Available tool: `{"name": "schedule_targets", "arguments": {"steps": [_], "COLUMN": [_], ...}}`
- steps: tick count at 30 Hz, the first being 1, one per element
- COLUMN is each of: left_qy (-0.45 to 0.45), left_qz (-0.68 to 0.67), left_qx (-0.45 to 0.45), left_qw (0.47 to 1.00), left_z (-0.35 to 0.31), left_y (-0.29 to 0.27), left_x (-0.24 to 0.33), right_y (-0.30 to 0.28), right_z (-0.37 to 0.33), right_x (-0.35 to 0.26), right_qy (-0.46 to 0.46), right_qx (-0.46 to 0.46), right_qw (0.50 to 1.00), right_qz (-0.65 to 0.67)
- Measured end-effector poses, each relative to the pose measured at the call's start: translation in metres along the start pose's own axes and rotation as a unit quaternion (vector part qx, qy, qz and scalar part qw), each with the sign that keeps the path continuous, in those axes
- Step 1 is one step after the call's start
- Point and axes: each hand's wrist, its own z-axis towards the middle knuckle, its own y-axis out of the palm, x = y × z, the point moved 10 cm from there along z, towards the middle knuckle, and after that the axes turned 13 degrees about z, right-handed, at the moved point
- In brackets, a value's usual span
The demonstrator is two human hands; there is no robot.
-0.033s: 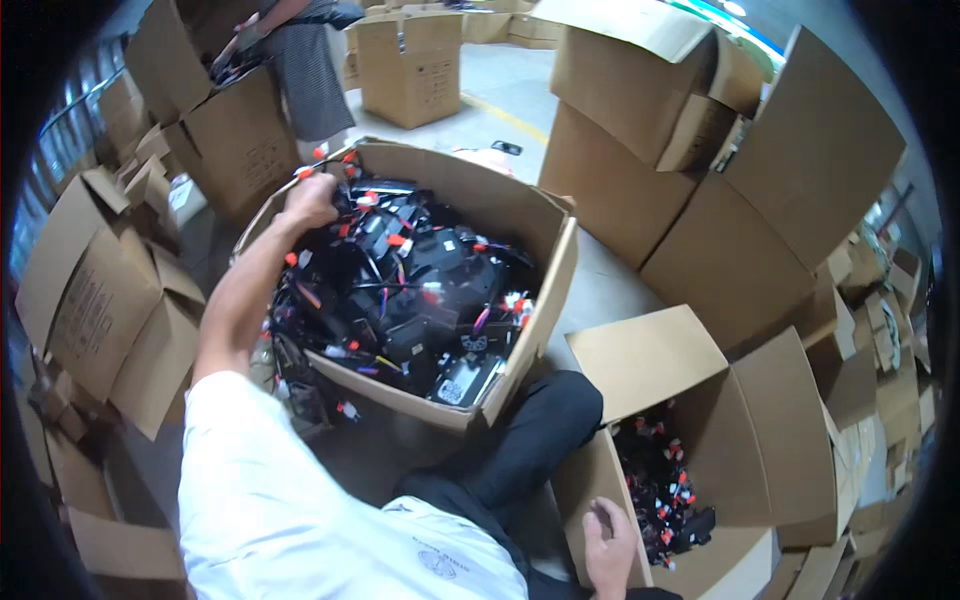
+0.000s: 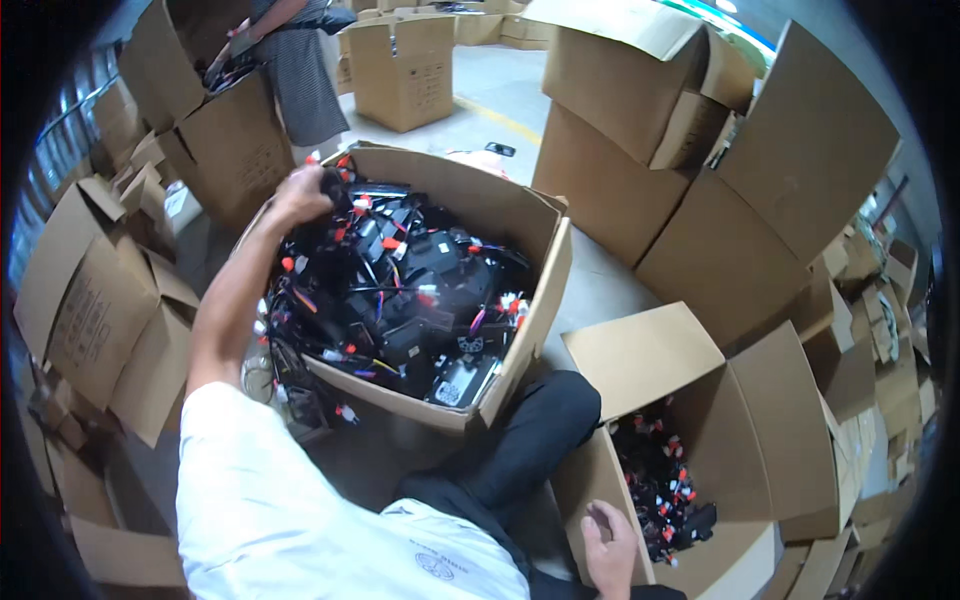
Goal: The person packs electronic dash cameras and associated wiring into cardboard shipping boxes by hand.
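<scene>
Up at the far left corner of the large carton (image 2: 480, 192), a black piece (image 2: 334, 186) lay at the fingertips of your left hand (image 2: 298, 198), just to their right; its long axis was lost among the clutter. Your left fingers curled down toward it, but whether they were clamped on it or only resting there could not be told. Your left hand was plainly the nearer one, its forearm reaching over the carton's left side. Close by to the right, a long black unit (image 2: 380, 189) lay crosswise, roughly left to right, and red-tipped connectors (image 2: 345, 161) stood up just beyond your fingers. Toward you spread the pile of black units (image 2: 420, 265), tangled with coloured wires. Your right hand (image 2: 608, 550) was well apart, low on the right, beside the near left wall of the smaller carton (image 2: 583, 490), its fingers loosely bent, apart from the thumb, with nothing visible in them. Inside that carton lay a dark heap of parts (image 2: 655, 475) with red and white ends. Your bent leg (image 2: 525, 430) came between the two cartons.
</scene>
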Motion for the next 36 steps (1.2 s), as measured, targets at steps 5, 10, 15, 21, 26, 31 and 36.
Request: {"name": "schedule_targets", "arguments": {"steps": [5,10,15,21,26,31,36], "left_qy": [0.093,0.247,0.221,0.168,0.117,0.186,0.144], "left_qz": [-0.547,-0.713,-0.803,-0.815,-0.862,-0.897,-0.821], "left_qx": [0.142,0.064,-0.092,-0.407,-0.240,-0.307,-0.383], "left_qw": [0.819,0.654,0.546,0.377,0.431,0.258,0.398], "left_z": [-0.018,-0.108,-0.238,-0.334,-0.370,-0.493,-0.498], "left_y": [-0.248,-0.389,-0.345,-0.256,-0.251,-0.262,-0.232], "left_x": [0.043,0.251,0.449,0.621,0.673,0.706,0.735], "right_y": [-0.033,-0.066,-0.090,-0.159,-0.233,-0.195,-0.193], "right_z": [0.001,0.068,0.077,-0.016,-0.131,-0.130,-0.153], "right_x": [0.020,-0.105,-0.203,-0.086,-0.085,-0.125,-0.105], "right_qy": [0.059,-0.132,-0.276,-0.150,-0.237,-0.395,-0.357], "right_qx": [0.013,0.107,0.082,0.107,0.434,0.400,0.371], "right_qw": [0.993,0.941,0.837,0.893,0.812,0.815,0.840], "right_qz": [0.100,0.291,0.466,0.411,0.309,-0.140,-0.172]}}
